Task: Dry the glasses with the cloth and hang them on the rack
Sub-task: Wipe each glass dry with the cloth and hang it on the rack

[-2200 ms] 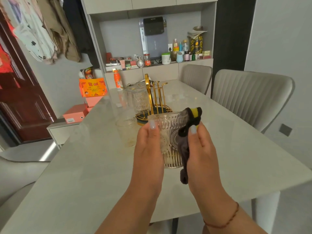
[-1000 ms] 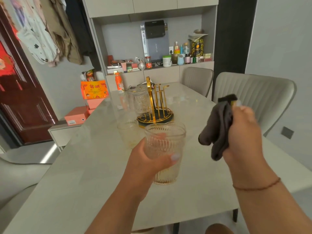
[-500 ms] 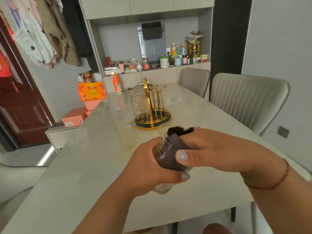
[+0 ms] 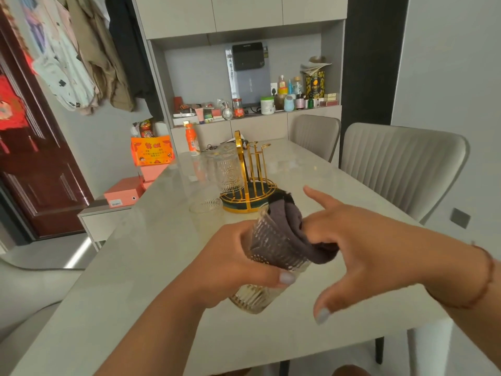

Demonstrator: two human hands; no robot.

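Left hand: the left hand [image 4: 227, 263] is wrapped round the ribbed clear drinking glass [image 4: 267, 264], thumb across its near side, holding it tilted above the pale stone-look table [image 4: 135, 280], mouth up and toward the right
Right hand: the right hand [image 4: 374, 248] has its thumb and forefinger spread wide; its other fingers go into the glass mouth against the dark grey cloth [image 4: 291, 232], and how they lie there cannot be told
Cloth: stuffed into the glass, a fold bulging over the rim; the part inside shows only as a dark shape through the ribbing
Hidden: the far side of the held glass is behind the left hand's fingers; the right forearm is cut off by the frame edge, a thin red cord bracelet [image 4: 485, 278] on its wrist
Rack: the gold wire glass rack on a dark round base [image 4: 250, 195] stands further back on the table, its near right edge covered by the cloth
Other glasses: an embossed clear glass [image 4: 227, 169] is at the rack's left side, whether hung or standing I cannot tell; a short ribbed clear glass [image 4: 206, 213] stands on the table just left of the rack, faint against the surface
Writing: the orange carton [image 4: 151, 150] beside the table carries large red characters, too blurred to read; labels on the orange drink bottle [image 4: 192, 141] and the shelf jars are illegible
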